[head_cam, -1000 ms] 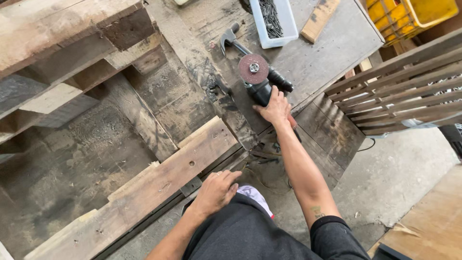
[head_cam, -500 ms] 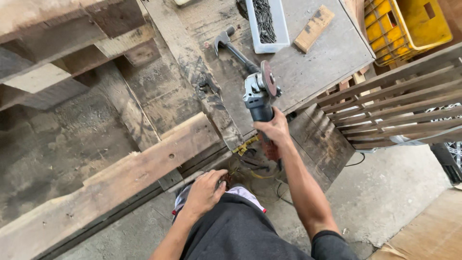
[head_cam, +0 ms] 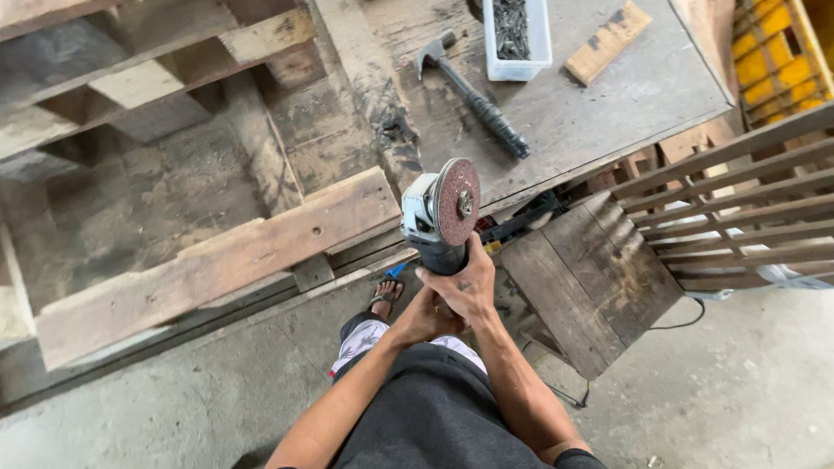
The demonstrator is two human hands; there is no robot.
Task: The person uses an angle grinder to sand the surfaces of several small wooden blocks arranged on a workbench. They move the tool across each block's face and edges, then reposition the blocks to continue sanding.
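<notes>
An angle grinder (head_cam: 439,217) with a reddish-brown disc (head_cam: 458,201) is held up in front of me, disc facing right, above the near edge of the wooden work surface. My right hand (head_cam: 462,285) grips its dark body from the right. My left hand (head_cam: 423,319) sits just below, closed around the grinder's rear end under the right hand. A long wooden plank (head_cam: 217,260) lies diagonally on the pallet frame to the left of the grinder.
A claw hammer (head_cam: 473,95), a white tray of nails (head_cam: 518,30) and a small wood block (head_cam: 608,41) lie on the grey bench top. A slatted wooden frame (head_cam: 738,200) stands at right, a yellow crate (head_cam: 773,61) behind it. My sandalled foot (head_cam: 385,293) shows on the concrete floor.
The grinder has been lifted off the bench and drawn toward me. My left hand left the plank's edge and joined the right on the grinder.
</notes>
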